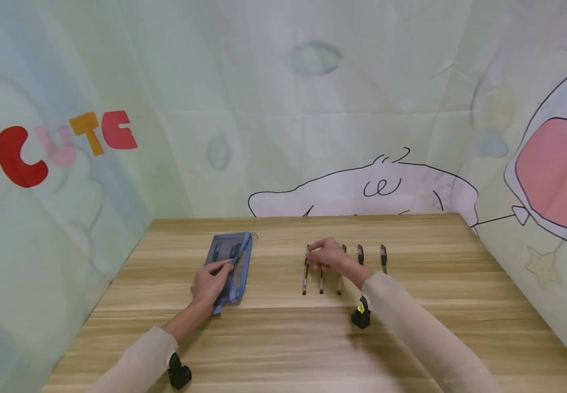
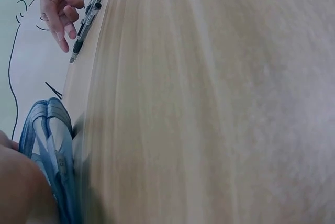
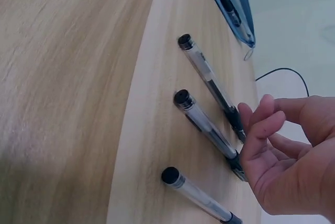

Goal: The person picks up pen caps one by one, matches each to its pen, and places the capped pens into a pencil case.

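A blue zip pencil case (image 1: 246,267) with a see-through mesh front lies on the left part of the table, dark pens showing inside. My left hand (image 1: 210,284) pinches the upper layer near its zip, and the opening gapes in the left wrist view. To the right, several clear-barrelled pens with black caps lie in a spaced row. Over the left end of that row is my right hand (image 1: 326,254), its fingers loosely bent beside the cap end of the leftmost pen (image 1: 305,281). That pen rests on the wood, as does the second pen (image 3: 209,132).
The wooden table (image 1: 283,344) meets a patterned cloth backdrop (image 1: 190,109) behind and at both sides. Farther right in the row lie a fourth pen (image 1: 360,253) and another pen (image 1: 383,255), partly covered by my right arm in the head view.
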The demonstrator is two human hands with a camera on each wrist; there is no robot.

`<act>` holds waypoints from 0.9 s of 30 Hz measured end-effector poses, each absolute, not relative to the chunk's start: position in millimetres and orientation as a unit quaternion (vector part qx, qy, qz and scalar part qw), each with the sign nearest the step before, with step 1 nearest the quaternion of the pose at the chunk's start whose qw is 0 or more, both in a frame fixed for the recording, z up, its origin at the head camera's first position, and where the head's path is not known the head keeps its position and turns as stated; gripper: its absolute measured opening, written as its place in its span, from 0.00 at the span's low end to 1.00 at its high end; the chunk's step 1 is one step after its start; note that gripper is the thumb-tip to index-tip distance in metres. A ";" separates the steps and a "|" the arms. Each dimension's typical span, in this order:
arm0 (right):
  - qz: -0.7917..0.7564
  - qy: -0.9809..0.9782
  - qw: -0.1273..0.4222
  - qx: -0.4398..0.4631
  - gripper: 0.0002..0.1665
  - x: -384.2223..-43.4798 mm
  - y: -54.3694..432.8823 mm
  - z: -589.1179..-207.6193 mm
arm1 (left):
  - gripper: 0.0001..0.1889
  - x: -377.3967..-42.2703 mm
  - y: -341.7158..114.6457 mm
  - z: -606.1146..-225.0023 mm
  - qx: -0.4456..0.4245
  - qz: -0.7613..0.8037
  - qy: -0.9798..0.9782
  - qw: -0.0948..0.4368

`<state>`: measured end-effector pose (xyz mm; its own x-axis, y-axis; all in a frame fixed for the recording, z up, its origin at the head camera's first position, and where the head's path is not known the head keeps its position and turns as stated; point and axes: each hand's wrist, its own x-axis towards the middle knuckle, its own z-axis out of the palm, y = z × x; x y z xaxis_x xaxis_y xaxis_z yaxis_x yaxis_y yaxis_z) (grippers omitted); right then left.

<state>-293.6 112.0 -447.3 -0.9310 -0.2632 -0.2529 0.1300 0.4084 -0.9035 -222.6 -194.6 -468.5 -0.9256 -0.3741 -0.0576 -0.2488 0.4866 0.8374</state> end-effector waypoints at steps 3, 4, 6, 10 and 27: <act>-0.520 0.836 0.166 -0.048 0.20 -293.5 109.1 -450.1 | 0.19 -222.1 -194.1 -468.7 0.179 -0.477 -0.858 0.067; -0.513 0.842 0.161 -0.047 0.19 -293.3 108.7 -450.7 | 0.19 -222.4 -193.3 -468.7 0.178 -0.478 -0.858 0.068; -0.500 0.851 0.151 -0.046 0.19 -292.4 108.3 -451.6 | 0.19 -223.0 -191.9 -468.9 0.176 -0.477 -0.858 0.070; -0.474 0.869 0.135 -0.047 0.20 -291.1 107.0 -452.7 | 0.19 -223.7 -189.9 -469.7 0.172 -0.474 -0.860 0.078; -0.420 0.898 0.107 -0.072 0.15 -300.3 87.9 -457.8 | 0.18 -222.4 -192.3 -472.1 0.168 -0.476 -0.858 0.095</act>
<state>-300.3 87.9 -457.8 -0.9667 -0.2196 -0.1311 -0.0402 0.6367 -0.7700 -222.4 -192.3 -472.1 -0.9258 -0.3780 0.0030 -0.1973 0.4900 0.8491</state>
